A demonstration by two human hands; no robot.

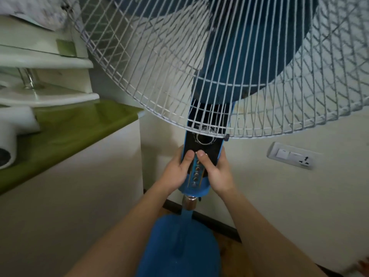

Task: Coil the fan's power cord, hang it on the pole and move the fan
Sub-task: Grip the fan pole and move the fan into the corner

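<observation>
Nearest, at 6 o'clock, the fan's round blue base (179, 250) stands on the floor, with the pole (188, 203) rising from it to a metal collar. Above this, at centre, both hands clasp the fan's blue control housing (201, 156): the left hand (176, 172) wraps its 9 o'clock side, the right hand (216, 172) its 3 o'clock side. Both thumbs press the black front panel, just beside the column of push buttons; the remaining fingers are curled behind the housing, hidden from view. Farther, from 10 to 2 o'clock, the white wire guard (229, 72) encloses dark blue blades. At 9 o'clock lies a green surface (79, 128); at 3 o'clock, a wall socket (292, 155). No power cord can be made out.
</observation>
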